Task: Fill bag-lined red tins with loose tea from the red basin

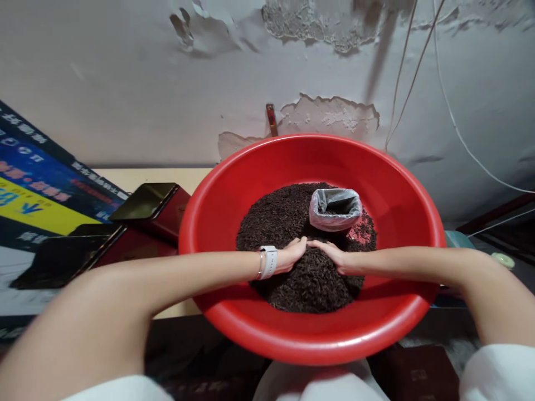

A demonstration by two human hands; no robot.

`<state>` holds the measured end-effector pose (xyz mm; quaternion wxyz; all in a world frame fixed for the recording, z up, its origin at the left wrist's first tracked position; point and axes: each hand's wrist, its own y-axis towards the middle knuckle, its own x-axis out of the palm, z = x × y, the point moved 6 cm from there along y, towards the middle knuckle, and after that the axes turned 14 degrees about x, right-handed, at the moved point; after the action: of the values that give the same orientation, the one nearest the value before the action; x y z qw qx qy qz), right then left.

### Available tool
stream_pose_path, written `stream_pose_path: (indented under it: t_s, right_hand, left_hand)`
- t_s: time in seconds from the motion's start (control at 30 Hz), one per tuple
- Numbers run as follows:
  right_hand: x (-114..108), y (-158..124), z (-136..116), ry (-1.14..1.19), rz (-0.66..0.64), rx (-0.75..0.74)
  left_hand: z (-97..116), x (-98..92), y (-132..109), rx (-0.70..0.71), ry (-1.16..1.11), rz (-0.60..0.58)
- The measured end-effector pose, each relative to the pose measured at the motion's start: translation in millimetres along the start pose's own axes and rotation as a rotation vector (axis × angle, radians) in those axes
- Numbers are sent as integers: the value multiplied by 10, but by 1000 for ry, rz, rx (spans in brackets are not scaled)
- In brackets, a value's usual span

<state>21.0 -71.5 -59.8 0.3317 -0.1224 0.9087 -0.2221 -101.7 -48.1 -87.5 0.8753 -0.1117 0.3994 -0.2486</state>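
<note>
**Here, two hands gathering dark loose leaf in a red basin**

Left hand [295, 253], white band at the wrist, and right hand [334, 255] lie palm-down on the heap of dark leaf [292, 223], fingertips meeting at the middle. Both are loosely cupped over the leaf, gripping nothing solid. The heap sits in the centre of the red basin [217, 200]. A small silvery bag [334, 209], mouth open and upright, stands in the leaf just behind the hands.

Judgement: the step is scooping a handful together. Best done by keeping the little fingers pressed to the heap and closing the palms toward each other, so little leaf slips through. Lifting low and close to the bag mouth should limit spill. The bag looks light; a knock could tip it.

Dark boxes [142, 206] lie left of the basin.
</note>
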Motion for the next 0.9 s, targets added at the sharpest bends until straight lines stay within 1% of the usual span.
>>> stream_pose_path:
  t_s: [0.03, 0.1, 0.13, 0.17, 0.2, 0.27, 0.3, 0.37, 0.4, 0.43, 0.5, 0.57, 0.63, 0.67, 0.73, 0.83, 0.9]
  right_hand:
    - [34, -38, -76, 119, -44, 43]
    - [29, -111, -273, 339, -108, 110]
    - [-37, -139, -397, 405, -105, 110]
    - [-148, -161, -534, 436, -78, 81]
    - [-294, -176, -669, 459, -49, 44]
    - [-688, -198, -897, 532, 44, -49]
    - [-909, -207, -980, 567, 101, -105]
    - [-1333, -218, -1065, 611, 234, -227]
    - [-1507, -212, -1062, 613, 302, -282]
    - [-1644, -193, -1031, 604, 366, -330]
    - [-1786, -94, -904, 560, 449, -371]
    - [-1780, 68, -739, 499, 452, -325]
    - [-1714, 198, -635, 419, 412, -273]
    - [-1689, 217, -628, 370, 398, -274]
    - [-1665, 145, -698, 236, 393, -320]
    - [-1637, -184, -866, -67, 441, -399]
    - [-1570, -444, -921, -293, 487, -437]
  left_hand:
    - [9, -59, -80, -17, -10, 36]
    - [88, -271, -218, -21, -49, 133]
    - [165, -430, -271, -12, -97, 223]
    - [295, -599, -300, 41, -146, 308]
    - [455, -758, -307, 98, -178, 365]
    - [831, -1057, -275, 197, -201, 496]
    - [1029, -1167, -233, 245, -224, 547]
    - [1423, -1279, -98, 384, -272, 576]
    - [1590, -1301, -25, 463, -284, 591]
    - [1715, -1300, 51, 522, -285, 605]
    - [1832, -1241, 209, 572, -260, 603]
    - [1808, -1134, 355, 537, -221, 531]
    - [1741, -1047, 426, 502, -157, 427]
    - [1721, -1032, 420, 507, -111, 386]
    - [1725, -1062, 330, 570, -8, 350]
    - [1765, -1146, 97, 710, 126, 333]
    - [1732, -1154, -42, 769, 223, 314]
